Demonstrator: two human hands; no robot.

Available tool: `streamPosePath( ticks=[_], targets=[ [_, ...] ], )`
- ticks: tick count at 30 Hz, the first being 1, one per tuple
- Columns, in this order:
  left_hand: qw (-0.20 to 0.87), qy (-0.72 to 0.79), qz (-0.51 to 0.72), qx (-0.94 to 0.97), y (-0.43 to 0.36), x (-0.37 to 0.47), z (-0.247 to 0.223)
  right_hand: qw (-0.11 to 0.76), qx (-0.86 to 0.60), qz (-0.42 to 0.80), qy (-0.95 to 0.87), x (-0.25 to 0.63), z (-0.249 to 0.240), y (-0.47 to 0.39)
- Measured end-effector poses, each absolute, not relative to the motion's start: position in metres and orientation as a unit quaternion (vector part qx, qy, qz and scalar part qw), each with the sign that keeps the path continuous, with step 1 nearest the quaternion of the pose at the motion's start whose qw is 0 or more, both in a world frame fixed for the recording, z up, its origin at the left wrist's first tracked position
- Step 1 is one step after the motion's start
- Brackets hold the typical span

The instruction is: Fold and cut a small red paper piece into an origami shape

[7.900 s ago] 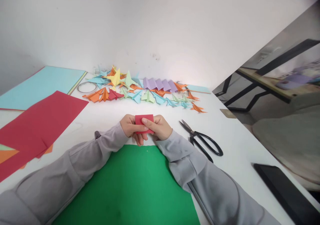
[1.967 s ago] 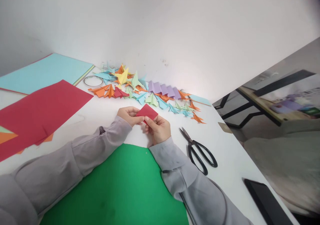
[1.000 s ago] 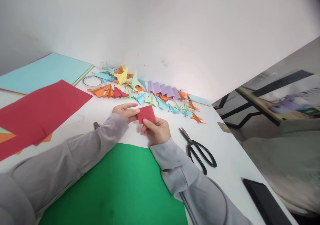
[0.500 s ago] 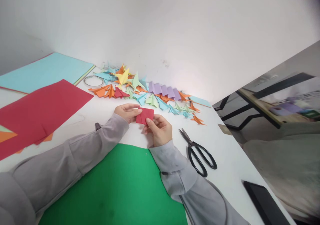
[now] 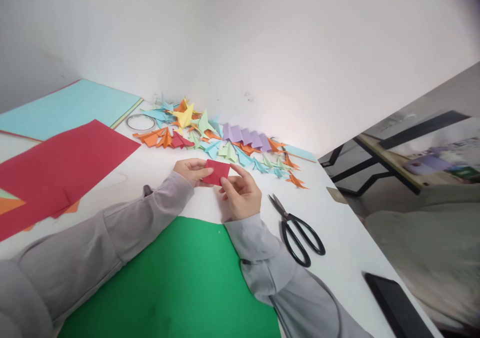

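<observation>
Facing a pale wall [image 5: 262,38] and working at a white table [image 5: 343,243]. Reaching in grey sleeves [image 5: 142,220] over a green sheet [image 5: 172,278] lying nearest. Seeing, on the left, a large red sheet [image 5: 75,163], and behind it a blue sheet [image 5: 75,108] topping a stack. Looking along the wall at crowded folded figures [image 5: 227,151] in orange, blue, yellow, green and red, and at a pleated purple strip [image 5: 245,137] among them. Noticing a flat black slab [image 5: 397,300] at the right, and near the right sleeve, black-handled scissors [image 5: 287,215] lying with blades slightly parted. Pinching with the left hand [image 5: 190,171], pressing its thumb on the paper's left side and tucking the fingers behind. Gripping with the right hand [image 5: 243,195], setting its thumb at the lower right corner, stretching the forefinger to the upper right corner and curling the others loosely below. Spotting a thin ring [image 5: 140,129] left of the figures. Holding up between both hands a small red paper [image 5: 219,170], looking flat, plain, four-cornered and slightly tilted, just beyond the green sheet's far edge and in front of the figures.
</observation>
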State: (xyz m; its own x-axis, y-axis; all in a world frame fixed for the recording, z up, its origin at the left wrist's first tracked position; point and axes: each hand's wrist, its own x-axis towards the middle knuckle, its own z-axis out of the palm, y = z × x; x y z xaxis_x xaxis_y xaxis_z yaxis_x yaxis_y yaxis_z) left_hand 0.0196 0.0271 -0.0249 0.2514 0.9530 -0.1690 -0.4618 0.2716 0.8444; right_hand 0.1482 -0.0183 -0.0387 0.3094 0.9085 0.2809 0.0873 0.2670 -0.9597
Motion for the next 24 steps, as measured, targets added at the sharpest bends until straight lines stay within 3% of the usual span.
streamPosePath(
  ticks=[14, 24],
  targets=[
    [0.698, 0.397, 0.493, 0.334, 0.022, 0.02, -0.017, 0.56, -0.57, 0.139, -0.585, 0.145, -0.041, -0.028],
    [0.702, 0.381, 0.466, 0.382, 0.022, 0.018, -0.017, 0.597, -0.464, 0.258, -0.601, 0.149, -0.044, -0.023]
  ],
)
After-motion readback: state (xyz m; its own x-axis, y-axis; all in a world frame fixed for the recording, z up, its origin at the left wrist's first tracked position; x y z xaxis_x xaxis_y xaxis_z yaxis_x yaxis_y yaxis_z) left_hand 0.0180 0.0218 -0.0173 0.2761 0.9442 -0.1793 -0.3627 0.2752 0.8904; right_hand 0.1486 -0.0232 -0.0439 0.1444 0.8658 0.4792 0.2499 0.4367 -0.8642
